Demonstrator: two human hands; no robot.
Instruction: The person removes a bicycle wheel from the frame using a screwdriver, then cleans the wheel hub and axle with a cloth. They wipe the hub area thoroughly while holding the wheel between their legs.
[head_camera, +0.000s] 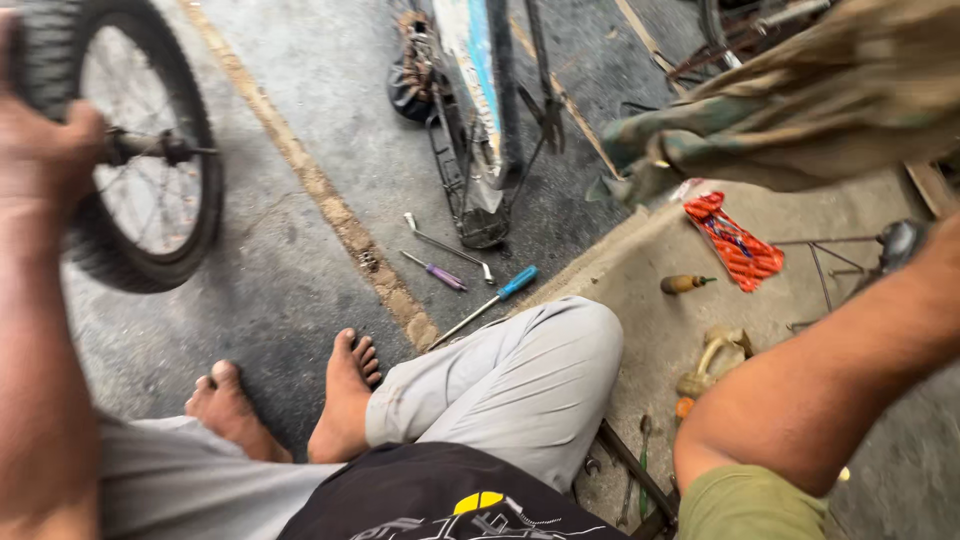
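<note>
While left hand (40, 150) grips small spoked wheel (150, 190) by tyre, right hand out of frame; grip unknowable.

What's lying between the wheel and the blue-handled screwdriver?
Head view: a purple-handled screwdriver lies on the asphalt between the wheel and the blue-handled screwdriver.

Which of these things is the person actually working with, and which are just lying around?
In hand:
left hand, gripping the small spoked wheel

Lying about:
blue-handled screwdriver
purple-handled screwdriver
metal lever
red packet
bicycle frame

The right hand is out of view.
</note>
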